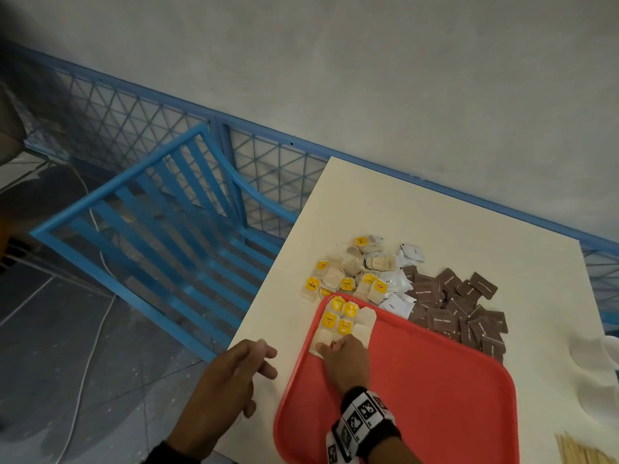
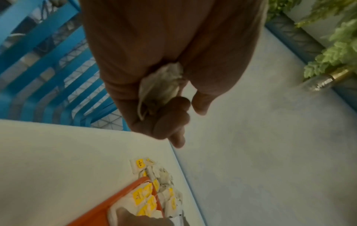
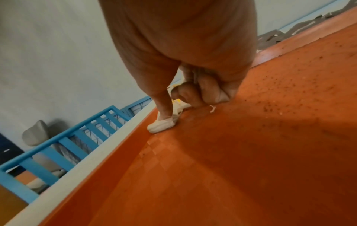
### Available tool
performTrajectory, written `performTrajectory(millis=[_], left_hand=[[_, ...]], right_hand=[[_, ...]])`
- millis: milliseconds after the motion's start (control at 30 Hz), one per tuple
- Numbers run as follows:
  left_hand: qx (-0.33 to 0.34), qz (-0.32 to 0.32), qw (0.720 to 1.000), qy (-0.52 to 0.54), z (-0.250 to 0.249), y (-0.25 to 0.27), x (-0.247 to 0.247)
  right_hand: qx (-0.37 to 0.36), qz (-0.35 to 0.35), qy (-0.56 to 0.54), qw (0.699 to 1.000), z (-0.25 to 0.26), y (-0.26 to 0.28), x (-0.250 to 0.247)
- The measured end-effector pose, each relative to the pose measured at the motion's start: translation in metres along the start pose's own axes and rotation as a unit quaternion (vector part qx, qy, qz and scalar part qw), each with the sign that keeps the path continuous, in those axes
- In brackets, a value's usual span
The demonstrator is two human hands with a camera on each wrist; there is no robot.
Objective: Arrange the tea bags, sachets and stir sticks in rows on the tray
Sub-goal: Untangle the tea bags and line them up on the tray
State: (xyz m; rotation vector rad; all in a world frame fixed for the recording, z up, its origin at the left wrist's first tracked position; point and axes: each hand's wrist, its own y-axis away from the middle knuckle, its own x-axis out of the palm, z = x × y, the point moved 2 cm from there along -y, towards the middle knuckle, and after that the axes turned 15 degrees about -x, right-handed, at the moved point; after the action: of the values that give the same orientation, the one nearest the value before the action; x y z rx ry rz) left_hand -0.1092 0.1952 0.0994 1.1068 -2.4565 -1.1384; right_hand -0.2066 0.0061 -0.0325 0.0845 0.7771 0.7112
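A red tray [image 1: 435,396] lies on the white table [image 1: 435,209]. Several tea bags [image 1: 343,316] with yellow tags lie in rows in its far left corner. My right hand [image 1: 335,346] rests there; its thumb presses one tea bag [image 3: 162,126] flat while the curled fingers [image 3: 193,94] pinch its other end. My left hand [image 1: 264,360] hovers left of the tray over the table edge, its fingers curled round a bunch of tea bags [image 2: 160,88]. Loose tea bags [image 1: 351,269], white sachets [image 1: 398,283] and brown sachets [image 1: 459,306] are heaped beyond the tray. Stir sticks [image 1: 582,450] show at the lower right.
A blue slatted chair [image 1: 160,222] stands left of the table against a blue mesh fence [image 1: 274,162]. Something white [image 1: 596,373] sits at the table's right edge. Green plants [image 2: 332,53] appear in the left wrist view. Most of the tray floor [image 3: 231,168] is bare.
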Motion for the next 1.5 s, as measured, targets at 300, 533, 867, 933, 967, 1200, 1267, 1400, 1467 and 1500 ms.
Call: performTrajectory(millis=[300, 533, 867, 933, 967, 1200, 1267, 1400, 1467, 1500], left_hand=[[-0.081, 0.122, 0.959, 0.244, -0.012, -0.002, 0.024], [-0.113, 0.218, 0.913, 0.325, -0.018, 0.008, 0.064], [-0.093, 0.290, 0.898, 0.318, -0.013, 0.036, 0.122], [-0.079, 0.282, 0.901, 0.319, -0.012, 0.040, 0.129], [-0.070, 0.274, 0.909, 0.307, -0.011, 0.042, 0.133], [0.081, 0.200, 0.974, 0.075, -0.005, 0.049, 0.141], [0.113, 0.191, 0.975, 0.014, -0.005, 0.049, 0.136], [0.136, 0.198, 0.969, -0.062, -0.007, 0.047, 0.132], [0.145, 0.198, 0.967, -0.068, -0.009, 0.044, 0.129], [0.145, 0.200, 0.967, -0.058, -0.011, 0.043, 0.127]], right_hand=[[-0.233, 0.026, -0.094, 0.968, 0.067, 0.049, -0.081], [-0.440, 0.068, 0.000, 0.895, 0.070, 0.121, -0.119], [-0.462, -0.019, 0.029, 0.886, 0.047, 0.137, -0.129], [-0.476, -0.031, 0.039, 0.878, 0.039, 0.140, -0.134], [-0.469, -0.036, 0.029, 0.882, 0.035, 0.140, -0.138], [-0.380, 0.040, -0.079, 0.921, 0.030, 0.119, -0.190], [-0.393, 0.054, -0.055, 0.916, 0.035, 0.115, -0.201], [-0.398, 0.076, -0.052, 0.913, 0.042, 0.105, -0.211], [-0.397, 0.080, -0.053, 0.913, 0.045, 0.101, -0.211], [-0.397, 0.078, -0.048, 0.913, 0.046, 0.099, -0.211]])
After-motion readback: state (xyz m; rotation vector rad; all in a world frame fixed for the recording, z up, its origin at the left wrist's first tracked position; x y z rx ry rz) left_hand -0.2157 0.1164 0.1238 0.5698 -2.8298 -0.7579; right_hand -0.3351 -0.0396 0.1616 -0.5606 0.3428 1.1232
